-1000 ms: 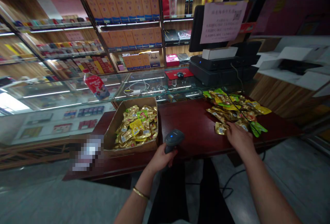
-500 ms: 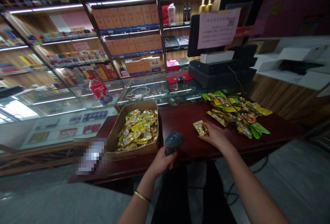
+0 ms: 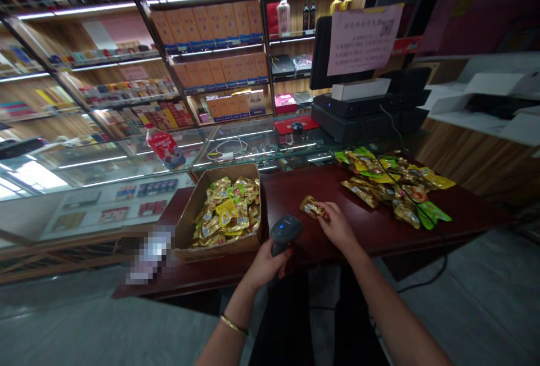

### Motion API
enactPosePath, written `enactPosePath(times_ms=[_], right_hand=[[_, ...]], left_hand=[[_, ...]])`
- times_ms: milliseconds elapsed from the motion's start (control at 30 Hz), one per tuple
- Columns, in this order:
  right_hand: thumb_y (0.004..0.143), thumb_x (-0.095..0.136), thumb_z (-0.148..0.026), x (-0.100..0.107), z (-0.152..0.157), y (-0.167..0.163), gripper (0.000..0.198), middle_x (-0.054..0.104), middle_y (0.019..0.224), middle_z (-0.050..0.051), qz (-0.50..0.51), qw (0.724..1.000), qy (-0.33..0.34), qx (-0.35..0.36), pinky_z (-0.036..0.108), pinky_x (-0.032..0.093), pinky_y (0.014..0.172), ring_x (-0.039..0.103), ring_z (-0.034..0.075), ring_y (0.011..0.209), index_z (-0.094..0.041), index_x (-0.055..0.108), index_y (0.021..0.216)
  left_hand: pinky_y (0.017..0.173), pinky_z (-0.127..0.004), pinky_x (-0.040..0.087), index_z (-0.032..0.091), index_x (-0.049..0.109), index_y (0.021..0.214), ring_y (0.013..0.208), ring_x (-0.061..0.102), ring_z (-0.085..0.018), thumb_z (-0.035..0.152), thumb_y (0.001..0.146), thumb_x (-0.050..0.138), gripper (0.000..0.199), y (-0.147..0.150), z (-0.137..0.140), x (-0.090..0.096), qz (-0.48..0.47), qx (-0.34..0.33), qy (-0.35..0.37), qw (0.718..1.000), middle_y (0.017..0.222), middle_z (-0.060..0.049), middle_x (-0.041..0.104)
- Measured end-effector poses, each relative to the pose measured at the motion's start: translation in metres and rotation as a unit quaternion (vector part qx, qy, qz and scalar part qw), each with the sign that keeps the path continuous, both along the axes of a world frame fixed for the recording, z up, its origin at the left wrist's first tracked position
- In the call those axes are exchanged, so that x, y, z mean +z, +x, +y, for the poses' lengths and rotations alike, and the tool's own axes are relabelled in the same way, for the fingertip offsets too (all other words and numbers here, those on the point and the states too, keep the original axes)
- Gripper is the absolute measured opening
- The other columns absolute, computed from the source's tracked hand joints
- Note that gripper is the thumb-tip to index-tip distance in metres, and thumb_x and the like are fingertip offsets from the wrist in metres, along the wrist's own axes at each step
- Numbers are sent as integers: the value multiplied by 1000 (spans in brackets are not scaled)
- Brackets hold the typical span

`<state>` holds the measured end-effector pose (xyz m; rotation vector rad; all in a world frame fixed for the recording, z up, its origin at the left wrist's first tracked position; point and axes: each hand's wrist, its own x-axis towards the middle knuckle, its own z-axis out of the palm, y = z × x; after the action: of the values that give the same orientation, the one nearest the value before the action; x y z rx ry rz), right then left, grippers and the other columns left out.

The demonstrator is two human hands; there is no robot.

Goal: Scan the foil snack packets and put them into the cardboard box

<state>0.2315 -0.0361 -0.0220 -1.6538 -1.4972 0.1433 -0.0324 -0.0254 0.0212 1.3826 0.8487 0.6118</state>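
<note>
Left grip (image 3: pixel 265 263) clasps the scanner (image 3: pixel 286 227); right grip (image 3: pixel 338 226) pinches one end of a gold packet (image 3: pixel 310 207), at the scanner's two o'clock, which could slip since only that end is held

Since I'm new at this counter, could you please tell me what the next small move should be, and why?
I'd probably aim the handheld barcode scanner at the gold packet: the left hand grips the scanner, while the right hand holds the packet close by, apart from the pile of packets.
</note>
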Motion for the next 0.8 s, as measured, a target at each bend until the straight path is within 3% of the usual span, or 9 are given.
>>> enactPosePath(times_ms=[200, 800], right_hand=[[83, 53, -17, 7, -1, -1, 38, 62, 121, 11, 71, 997, 20, 3, 41, 54, 94, 62, 25, 110, -24, 61, 120], [77, 54, -17, 6, 2, -2, 39, 65, 118, 11, 89, 995, 6, -40, 42, 54, 99, 64, 26, 113, -24, 62, 115]], left_hand=[[40, -20, 35, 17, 57, 95, 34, 45, -9, 48, 79, 74, 39, 0, -1, 4, 7, -2, 4, 1000, 45, 9, 52], [42, -20, 34, 17, 56, 87, 35, 44, -9, 52, 78, 75, 40, 0, -4, 12, 7, -7, 6, 1000, 44, 8, 52]])
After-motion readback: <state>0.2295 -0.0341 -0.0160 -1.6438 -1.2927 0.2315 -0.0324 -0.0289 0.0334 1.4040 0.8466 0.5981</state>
